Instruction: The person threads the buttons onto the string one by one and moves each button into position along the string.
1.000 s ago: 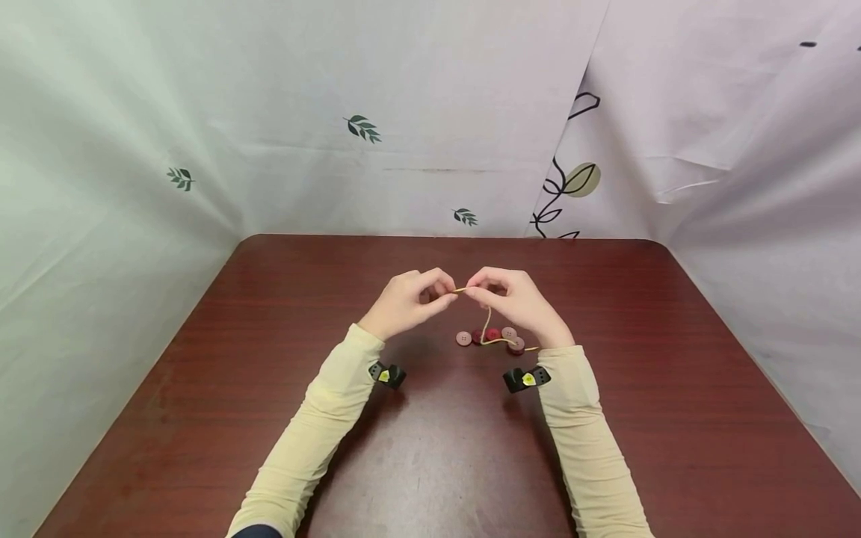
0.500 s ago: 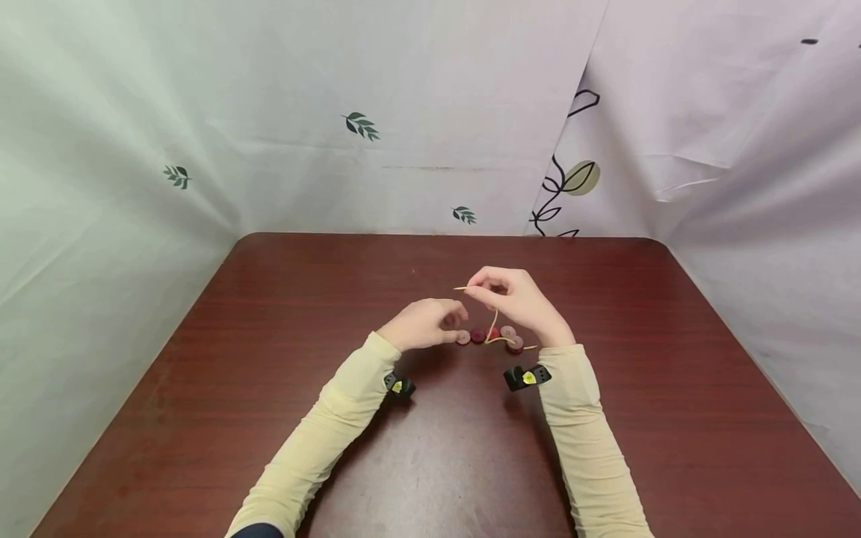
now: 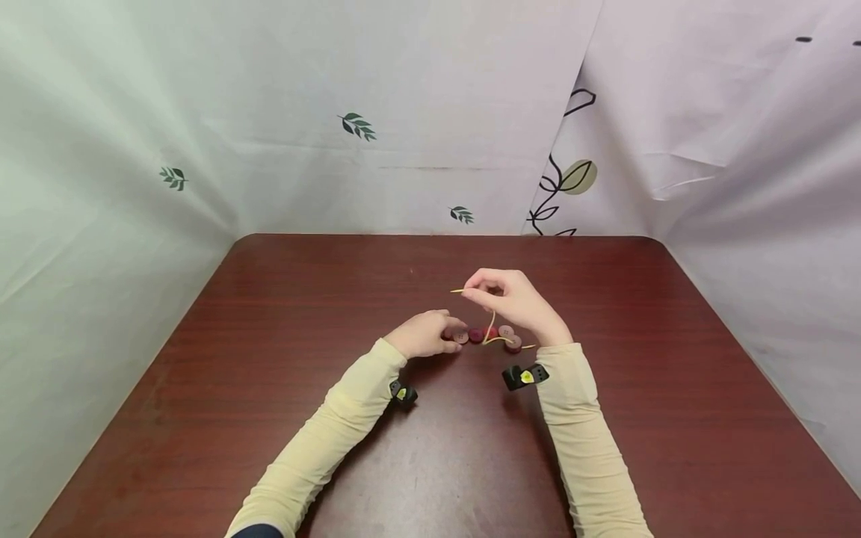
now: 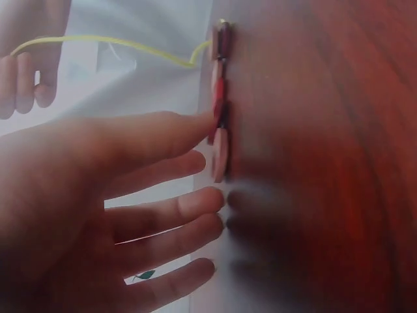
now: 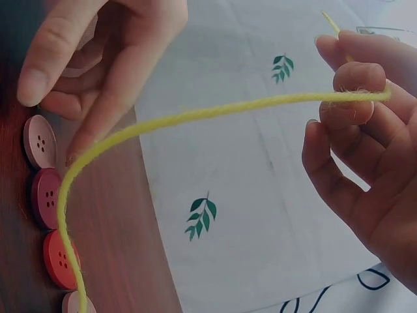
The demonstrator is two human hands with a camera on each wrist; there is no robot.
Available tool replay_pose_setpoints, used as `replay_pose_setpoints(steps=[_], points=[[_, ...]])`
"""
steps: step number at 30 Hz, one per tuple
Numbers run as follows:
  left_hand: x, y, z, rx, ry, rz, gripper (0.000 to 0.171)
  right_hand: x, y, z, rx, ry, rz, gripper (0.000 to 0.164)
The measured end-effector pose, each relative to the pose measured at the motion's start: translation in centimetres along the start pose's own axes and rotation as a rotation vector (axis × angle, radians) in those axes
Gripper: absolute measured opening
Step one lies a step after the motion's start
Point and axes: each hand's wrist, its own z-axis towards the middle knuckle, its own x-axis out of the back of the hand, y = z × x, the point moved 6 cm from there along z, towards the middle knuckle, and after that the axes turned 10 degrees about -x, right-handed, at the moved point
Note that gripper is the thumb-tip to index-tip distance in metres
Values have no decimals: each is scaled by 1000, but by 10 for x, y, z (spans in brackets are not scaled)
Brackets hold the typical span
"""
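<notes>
Thumb and fingers of your left hand point(image 3: 422, 335) stand apart around the pale button point(image 5: 40, 142), which lies on the table point(image 3: 430, 463) just left of the maroon button point(image 5: 47, 197); pinch only its rim, without pushing this neighbour; your right hand point(image 3: 516, 300) pinches the yellow string point(image 5: 215, 109); leave its short tip free and steady.

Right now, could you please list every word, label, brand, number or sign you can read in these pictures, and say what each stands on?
No readable text in any view.
Yellow patches on the black wrist devices: markings too small to read.
Buttons: holes, no readable lettering.
Backdrop cloth: leaf prints, no readable lettering.
</notes>
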Motion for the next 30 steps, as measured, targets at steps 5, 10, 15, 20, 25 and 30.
replay_pose_setpoints(steps=[5, 10, 15, 20, 25, 30], points=[[0, 2, 0, -11, 3, 47, 18, -1, 1, 2, 5, -1, -16, 8], [0, 2, 0, 0, 0, 54, 9, -1, 1, 2, 0, -3, -27, 7], [1, -1, -1, 29, -5, 48, 14, 0, 1, 2, -9, -8, -29, 8], [0, -6, -3, 69, -12, 14, 21, -1, 2, 2, -22, -21, -27, 9], [-1, -11, -4, 109, -20, -62, 24, -4, 5, 3, -50, -33, -36, 10], [-2, -14, -4, 137, -48, -122, 26, -4, -6, -2, -82, -44, -64, 9]])
